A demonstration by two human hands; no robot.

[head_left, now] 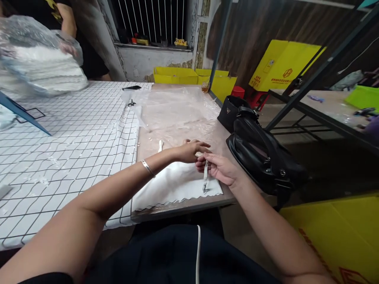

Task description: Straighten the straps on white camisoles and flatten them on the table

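My left hand (pixel 193 151) and my right hand (pixel 220 169) meet above the front of the table. The right thumb and fingers pinch a narrow white strap (pixel 206 170). Its lower end hangs down with a small grey metal clip (pixel 204 187) on it. At the strap's upper part, my left fingers close from the other side, palm down, partly hiding it. Beneath both hands lies a white cloth piece (pixel 174 185) with a scalloped edge. Another white strap end (pixel 160 145) sticks out behind my left forearm.
Black bags (pixel 260 154) lie along the table's right edge. Small scissors (pixel 132 103), a phone (pixel 132 87) and clear plastic sheet (pixel 180 104) are farther back. At far left, a person stands by a bagged white stack (pixel 44 69). Yellow boxes (pixel 174 75) stand behind the table.
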